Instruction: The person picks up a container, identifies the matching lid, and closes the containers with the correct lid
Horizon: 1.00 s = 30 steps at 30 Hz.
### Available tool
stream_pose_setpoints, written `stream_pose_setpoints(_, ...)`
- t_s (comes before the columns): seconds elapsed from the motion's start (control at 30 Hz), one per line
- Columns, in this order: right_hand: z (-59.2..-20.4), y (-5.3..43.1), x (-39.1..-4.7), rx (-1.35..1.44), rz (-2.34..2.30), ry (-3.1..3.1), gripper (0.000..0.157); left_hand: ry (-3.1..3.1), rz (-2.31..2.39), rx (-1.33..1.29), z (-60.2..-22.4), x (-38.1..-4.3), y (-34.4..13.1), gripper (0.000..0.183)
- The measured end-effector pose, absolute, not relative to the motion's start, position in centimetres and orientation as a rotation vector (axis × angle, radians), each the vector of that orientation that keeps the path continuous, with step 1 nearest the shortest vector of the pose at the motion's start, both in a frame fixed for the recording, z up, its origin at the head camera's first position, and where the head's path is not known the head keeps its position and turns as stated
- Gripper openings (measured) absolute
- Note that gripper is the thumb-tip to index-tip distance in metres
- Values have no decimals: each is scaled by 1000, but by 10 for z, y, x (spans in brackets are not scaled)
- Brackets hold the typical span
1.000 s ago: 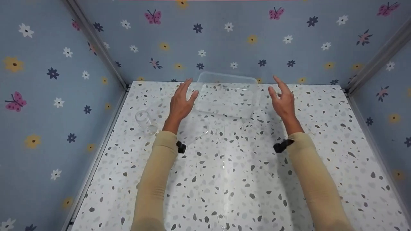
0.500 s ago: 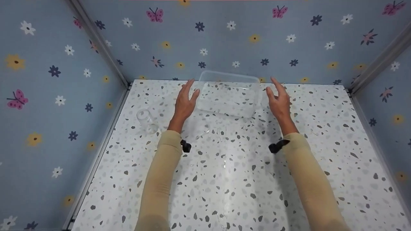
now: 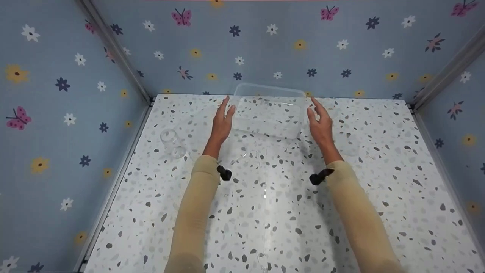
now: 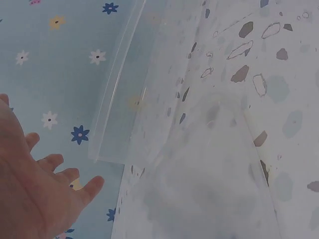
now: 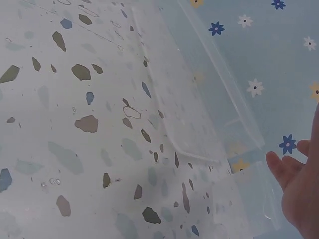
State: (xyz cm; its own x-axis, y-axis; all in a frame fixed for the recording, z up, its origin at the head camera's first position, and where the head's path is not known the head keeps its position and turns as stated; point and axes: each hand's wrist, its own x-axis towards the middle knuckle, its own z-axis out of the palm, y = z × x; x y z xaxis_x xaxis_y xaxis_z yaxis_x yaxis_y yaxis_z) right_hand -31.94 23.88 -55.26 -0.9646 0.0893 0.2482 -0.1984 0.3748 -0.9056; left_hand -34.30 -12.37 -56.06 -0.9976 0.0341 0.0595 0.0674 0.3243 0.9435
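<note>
A clear rectangular plastic container stands near the back of the speckled table, close to the wall. My left hand is at its left side, fingers extended forward and thumb raised. Across from it, my right hand is near the right side in a similar pose. The left wrist view shows the left hand with spread fingers, beside the container's long rim. In the right wrist view, the right hand's fingertips come close to the rim's end. Neither hand grips anything.
A clear cylindrical jar or cup is left of the left hand. Small clear, thin pieces lie in front of the container. A transparent flat-looking piece is right of the right hand. Flower-patterned walls enclose the table.
Both hands have moved inward toward the container's sides, the right hand travelling farther left. The container and jar stay where they were; the head view shifts slightly.
</note>
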Motion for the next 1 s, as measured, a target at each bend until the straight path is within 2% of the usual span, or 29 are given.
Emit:
stream_pose_setpoints(0.17, -561, 234, -318, 120, 1649, -2374, 55, -2555, -1877, -11, -587, -359, -125, 77)
stream_pose_setpoints(0.2, -562, 233, -317, 122, 1646, -2379, 55, -2567, -1868, 6, -578, -350, -122, 75)
stream_pose_setpoints(0.37, -566, 230, -315, 107, 1622, -2427, 56, -2588, -1863, 27, -589, -355, -125, 74)
stream_pose_setpoints(0.6, -575, 227, -311, 133, 1636, -2468, 57, -2616, -1878, 47, -572, -341, -117, 71)
stream_pose_setpoints(0.83, -580, 224, -308, 102, 1623, -2515, 59, -2636, -1836, 34, -600, -357, -120, 79)
stream_pose_setpoints(1.0, -580, 222, -309, 95, 1631, -2537, 61, -2617, -1876, 16, -584, -344, -119, 77)
